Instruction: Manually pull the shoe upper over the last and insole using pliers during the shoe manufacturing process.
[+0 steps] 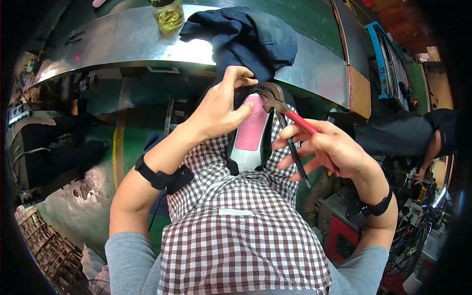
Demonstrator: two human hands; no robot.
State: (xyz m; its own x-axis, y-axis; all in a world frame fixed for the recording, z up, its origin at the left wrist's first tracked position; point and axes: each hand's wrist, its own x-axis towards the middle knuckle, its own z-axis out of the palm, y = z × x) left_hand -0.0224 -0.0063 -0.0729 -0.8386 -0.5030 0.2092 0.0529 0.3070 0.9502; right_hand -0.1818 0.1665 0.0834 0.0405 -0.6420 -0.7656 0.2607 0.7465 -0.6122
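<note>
A shoe on its last rests sole up between my knees, with a pink insole board (251, 129) on a white last bottom (246, 160) and black upper material along its sides. My left hand (221, 108) grips its far end, the thumb lying on the pink board and the fingers curled over the edge. In my right hand (334, 150) are lasting pincers (301, 121) with one red handle and one dark handle. Their curved metal jaws reach the far end of the shoe beside my left fingertips. Whether the jaws bite the upper, I cannot tell.
Beyond my knees runs a metal-topped bench (118, 42) bearing a crumpled dark blue cloth (241, 37) and a jar of yellowish liquid (168, 18). A checked apron (241, 241) covers my lap. Another person's arm (432, 150) shows at right, near machinery. A cardboard box (359, 93) stands nearby.
</note>
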